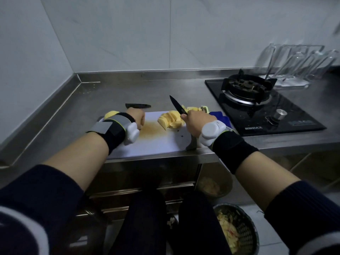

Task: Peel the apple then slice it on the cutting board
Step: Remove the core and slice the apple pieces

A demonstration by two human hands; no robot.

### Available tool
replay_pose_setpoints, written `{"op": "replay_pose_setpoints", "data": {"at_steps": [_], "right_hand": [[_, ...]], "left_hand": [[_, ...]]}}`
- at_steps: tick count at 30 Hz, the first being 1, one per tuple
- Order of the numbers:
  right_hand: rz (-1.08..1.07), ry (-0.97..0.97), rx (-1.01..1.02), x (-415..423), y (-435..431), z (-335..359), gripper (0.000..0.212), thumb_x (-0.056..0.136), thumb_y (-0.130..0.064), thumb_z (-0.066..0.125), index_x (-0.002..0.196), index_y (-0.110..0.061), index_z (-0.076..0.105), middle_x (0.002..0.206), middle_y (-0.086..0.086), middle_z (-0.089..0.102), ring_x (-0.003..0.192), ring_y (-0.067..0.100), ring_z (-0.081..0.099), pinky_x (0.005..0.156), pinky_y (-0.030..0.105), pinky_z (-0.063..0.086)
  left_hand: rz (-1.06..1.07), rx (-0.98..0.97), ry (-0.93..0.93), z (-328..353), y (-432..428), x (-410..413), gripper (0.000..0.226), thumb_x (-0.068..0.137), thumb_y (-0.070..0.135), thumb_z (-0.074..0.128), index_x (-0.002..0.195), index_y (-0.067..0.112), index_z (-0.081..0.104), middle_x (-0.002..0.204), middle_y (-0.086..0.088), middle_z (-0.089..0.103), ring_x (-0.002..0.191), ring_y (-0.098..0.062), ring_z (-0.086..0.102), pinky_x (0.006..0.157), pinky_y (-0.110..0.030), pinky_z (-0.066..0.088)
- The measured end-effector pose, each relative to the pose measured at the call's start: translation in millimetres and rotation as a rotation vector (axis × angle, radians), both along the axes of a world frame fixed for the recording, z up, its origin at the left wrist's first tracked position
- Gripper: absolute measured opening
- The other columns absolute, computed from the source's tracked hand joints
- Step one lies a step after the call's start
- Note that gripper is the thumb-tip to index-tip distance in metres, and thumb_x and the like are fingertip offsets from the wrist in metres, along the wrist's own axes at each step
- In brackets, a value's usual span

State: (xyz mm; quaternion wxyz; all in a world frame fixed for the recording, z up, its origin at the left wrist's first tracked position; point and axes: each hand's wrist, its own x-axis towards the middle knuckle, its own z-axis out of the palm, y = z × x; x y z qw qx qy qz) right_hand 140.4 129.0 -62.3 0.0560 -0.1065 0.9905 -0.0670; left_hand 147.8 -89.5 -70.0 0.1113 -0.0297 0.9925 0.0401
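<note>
A white cutting board (158,142) lies on the steel counter in front of me. A fanned pile of peeled, pale yellow apple slices (171,120) rests on its far middle. More apple pieces (192,108) lie just beyond it. My right hand (197,122) grips a black knife (177,105) right of the slices, its blade raised and pointing up and to the left. My left hand (137,117) rests on the board's left part with its fingers curled, and nothing shows in it. A yellow apple piece (111,114) lies behind my left wrist.
A black knife sheath (138,106) lies beyond the board. A pale green peeler (205,108) and a blue cloth (220,117) sit to the right. Further right are a black gas stove (257,105) and a glass rack (298,65). A bin with peels (233,230) stands on the floor.
</note>
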Motion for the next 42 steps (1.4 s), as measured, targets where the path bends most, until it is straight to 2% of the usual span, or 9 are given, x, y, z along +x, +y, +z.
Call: {"op": "replay_pose_setpoints", "data": {"at_steps": [4, 9, 13, 16, 22, 25, 29, 36, 42], "right_hand": [[0.031, -0.011, 0.02, -2.8, 1.2, -4.1, 0.013, 0.1, -0.028, 0.038, 0.095, -0.022, 0.049, 0.1, 0.006, 0.061, 0.084, 0.025, 0.055, 0.071, 0.033, 0.042], [0.017, -0.042, 0.073, 7.0, 20.1, -13.3, 0.037, 0.1, -0.043, 0.033, 0.096, -0.017, 0.059, 0.09, 0.004, 0.061, 0.08, 0.023, 0.056, 0.068, 0.032, 0.041], [0.016, -0.075, 0.114, 25.6, 34.2, -20.8, 0.033, 0.097, -0.042, 0.037, 0.092, -0.02, 0.062, 0.083, 0.0, 0.061, 0.075, 0.019, 0.06, 0.063, 0.032, 0.044], [0.042, -0.087, 0.17, 41.1, 36.0, -25.6, 0.029, 0.097, -0.04, 0.037, 0.097, -0.024, 0.062, 0.082, -0.003, 0.059, 0.075, 0.017, 0.059, 0.065, 0.032, 0.043], [-0.052, -0.04, 0.231, 55.8, 25.7, -19.2, 0.029, 0.099, -0.042, 0.038, 0.092, -0.02, 0.057, 0.082, -0.003, 0.056, 0.083, 0.018, 0.06, 0.084, 0.037, 0.048], [-0.141, -0.017, 0.328, 55.9, 24.0, -17.0, 0.03, 0.1, -0.04, 0.038, 0.101, -0.018, 0.058, 0.098, 0.001, 0.062, 0.094, 0.023, 0.062, 0.093, 0.044, 0.046], [-0.232, -0.01, 0.325, 53.1, 31.8, -18.2, 0.027, 0.098, -0.034, 0.043, 0.102, -0.018, 0.064, 0.089, 0.001, 0.06, 0.085, 0.02, 0.061, 0.088, 0.038, 0.047], [-0.12, -0.046, 0.296, 57.0, 11.5, -13.9, 0.023, 0.1, -0.033, 0.039, 0.095, -0.019, 0.058, 0.092, -0.001, 0.057, 0.095, 0.022, 0.062, 0.092, 0.042, 0.047], [-0.242, -0.036, 0.375, 44.1, 19.4, -16.4, 0.018, 0.093, -0.027, 0.049, 0.095, -0.019, 0.065, 0.093, 0.001, 0.066, 0.086, 0.023, 0.064, 0.086, 0.044, 0.048]], "left_hand": [[0.006, 0.066, 0.072, -5.5, 16.6, 0.9, 0.024, 0.092, -0.002, 0.046, 0.105, 0.003, 0.067, 0.11, -0.011, 0.067, 0.105, -0.028, 0.06, 0.081, -0.027, 0.042], [-0.153, 0.209, 0.068, -14.8, 44.9, -1.1, 0.012, 0.088, 0.006, 0.06, 0.089, 0.017, 0.064, 0.106, -0.003, 0.069, 0.097, -0.019, 0.06, 0.078, -0.023, 0.042], [-0.116, 0.473, 0.104, -19.7, 50.1, -1.7, 0.014, 0.09, 0.006, 0.059, 0.083, 0.018, 0.063, 0.083, -0.003, 0.069, 0.076, -0.018, 0.064, 0.077, -0.028, 0.051], [-0.031, 0.697, 0.162, -15.8, 47.6, 4.0, 0.024, 0.092, -0.007, 0.048, 0.085, 0.012, 0.061, 0.08, -0.012, 0.066, 0.07, -0.023, 0.064, 0.072, -0.033, 0.056], [-0.067, 0.603, 0.314, -7.9, 42.8, 6.7, 0.014, 0.085, 0.01, 0.07, 0.096, 0.019, 0.065, 0.103, 0.002, 0.068, 0.085, -0.015, 0.062, 0.082, -0.027, 0.048], [-0.094, 0.541, 0.303, -8.2, 42.2, 7.1, 0.013, 0.086, 0.016, 0.071, 0.099, 0.016, 0.066, 0.106, 0.001, 0.066, 0.086, -0.013, 0.057, 0.081, -0.025, 0.043], [-0.085, 0.468, 0.3, -8.4, 26.7, 8.0, 0.015, 0.087, 0.018, 0.069, 0.101, 0.013, 0.067, 0.108, -0.003, 0.067, 0.091, -0.017, 0.059, 0.082, -0.024, 0.042], [0.014, 0.356, 0.249, -12.1, -17.9, 11.5, 0.025, 0.084, 0.026, 0.073, 0.103, 0.012, 0.065, 0.111, -0.007, 0.064, 0.104, -0.024, 0.059, 0.086, -0.031, 0.046], [0.085, 0.231, 0.083, -14.0, -30.6, 17.0, 0.044, 0.078, 0.043, 0.077, 0.112, 0.02, 0.06, 0.113, -0.003, 0.06, 0.104, -0.025, 0.059, 0.09, -0.034, 0.048]]}}
